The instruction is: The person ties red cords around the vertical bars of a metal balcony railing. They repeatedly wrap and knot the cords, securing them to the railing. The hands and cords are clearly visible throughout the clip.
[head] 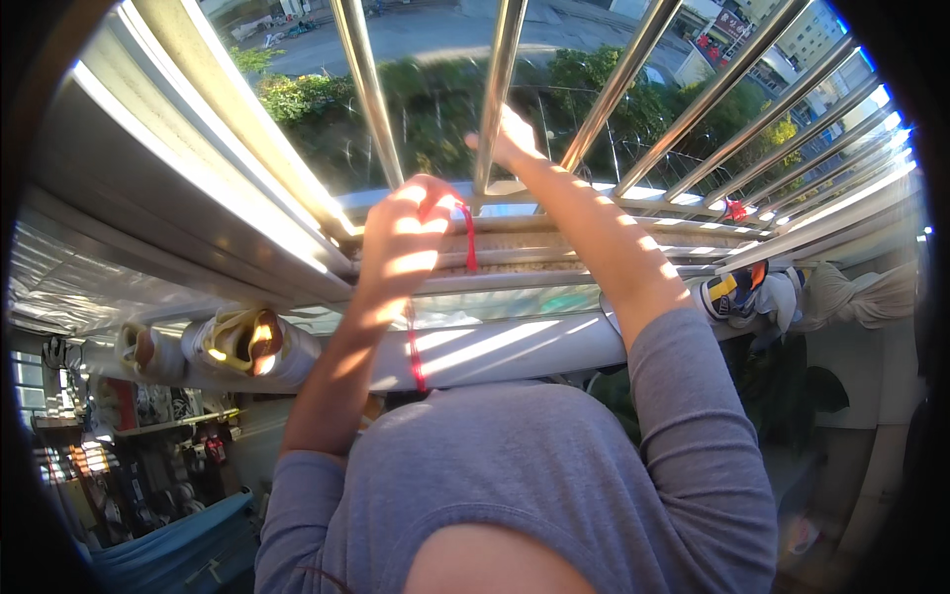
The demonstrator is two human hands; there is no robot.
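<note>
My left hand (413, 230) is closed on a red cord (470, 241) just inside the metal window bars. One end of the cord hangs right of the knuckles, and a red length also falls below the wrist over the white sill (512, 347). Between two bars of the steel window grille (496, 82) my right arm reaches outside. My right hand (513, 139) is there, blurred and partly behind a bar; whether its fingers hold anything cannot be told.
White shoes (252, 345) stand on the sill at left, and a dark-and-white sneaker (724, 297) at right. Another red tie (735, 210) is on the grille farther right. A bunched cloth (861, 293) hangs at the right. Outside are green shrubs (312, 100) and a paved yard.
</note>
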